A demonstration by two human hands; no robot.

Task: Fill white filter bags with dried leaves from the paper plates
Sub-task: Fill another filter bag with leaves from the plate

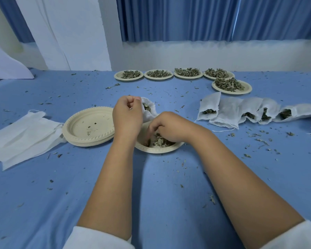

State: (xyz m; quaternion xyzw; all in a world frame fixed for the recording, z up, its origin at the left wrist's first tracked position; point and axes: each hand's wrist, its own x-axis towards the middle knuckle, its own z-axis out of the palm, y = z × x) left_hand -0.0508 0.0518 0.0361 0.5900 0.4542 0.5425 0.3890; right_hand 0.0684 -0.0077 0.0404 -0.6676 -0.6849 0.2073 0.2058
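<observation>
My left hand [127,116] pinches the rim of a white filter bag [148,109], held upright with its mouth open and some dried leaves visible inside. Just below it sits a paper plate [158,150] holding dried leaves [160,141]. My right hand [167,125] reaches down into that plate, fingers curled around a clump of leaves. Several filled filter bags [248,112] lie in a row to the right. Flat, unfilled filter bags [20,137] are stacked at the left.
A stack of emptied paper plates [89,126] stands left of my hands. Several plates heaped with dried leaves [187,73] line the far side of the blue table [43,194], one more [231,86] nearer. Leaf crumbs are scattered everywhere. A blue curtain hangs behind.
</observation>
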